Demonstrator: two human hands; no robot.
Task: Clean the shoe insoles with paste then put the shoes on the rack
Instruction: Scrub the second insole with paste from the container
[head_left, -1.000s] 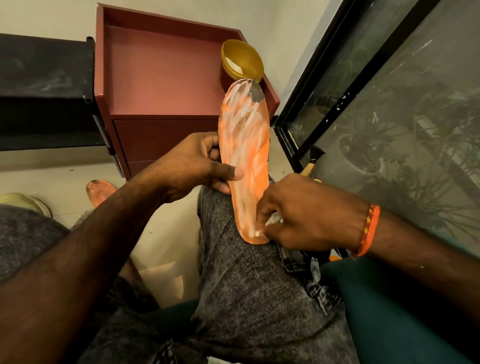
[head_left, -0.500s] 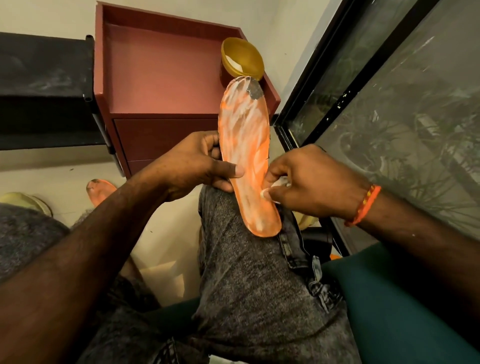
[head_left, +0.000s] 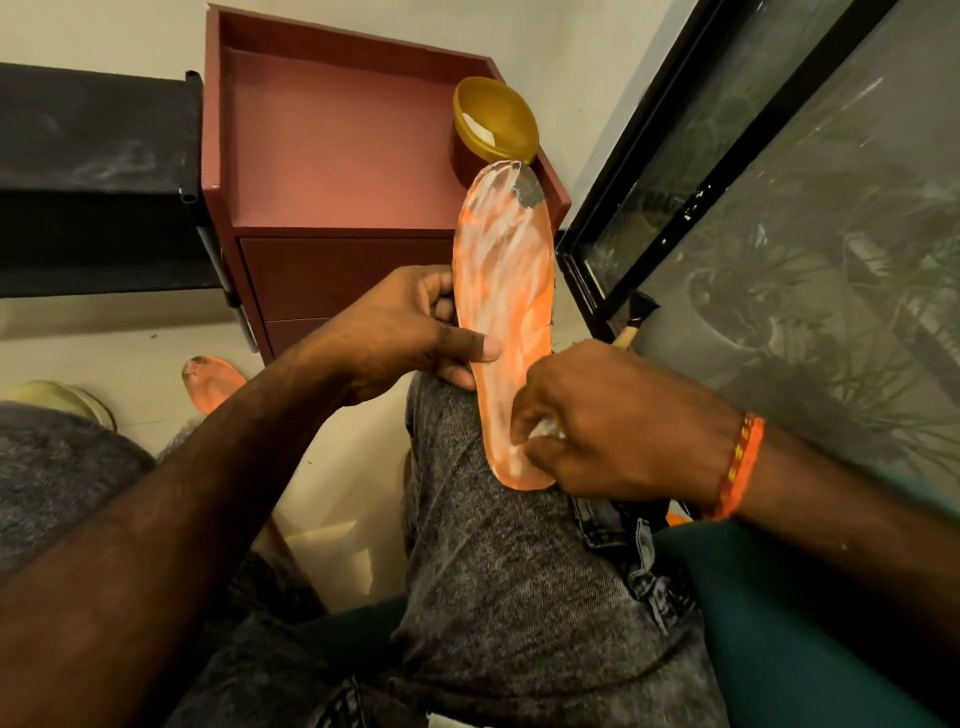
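An orange insole (head_left: 506, 291) smeared with white paste stands on my right knee, toe end up, with a dark patch near its tip. My left hand (head_left: 410, 332) grips its left edge at the middle, thumb across the front. My right hand (head_left: 613, 421) pinches a small white item, its kind unclear, and presses it against the insole's heel end. A yellow bowl (head_left: 496, 122) holding white paste sits on the red cabinet (head_left: 332, 150) behind the insole. A second orange insole (head_left: 210, 382) lies on the floor at the left.
A black shelf (head_left: 93, 176) stands left of the cabinet. A pale green shoe (head_left: 62, 397) shows at the far left edge. A dark-framed glass door (head_left: 779, 218) fills the right side, with a brush (head_left: 636, 322) leaning at its foot. I sit on a dark green seat (head_left: 805, 623).
My right hand slid up from the insole's heel to its middle, then came back down to the heel end. The left hand kept its grip, and the insole barely shifted.
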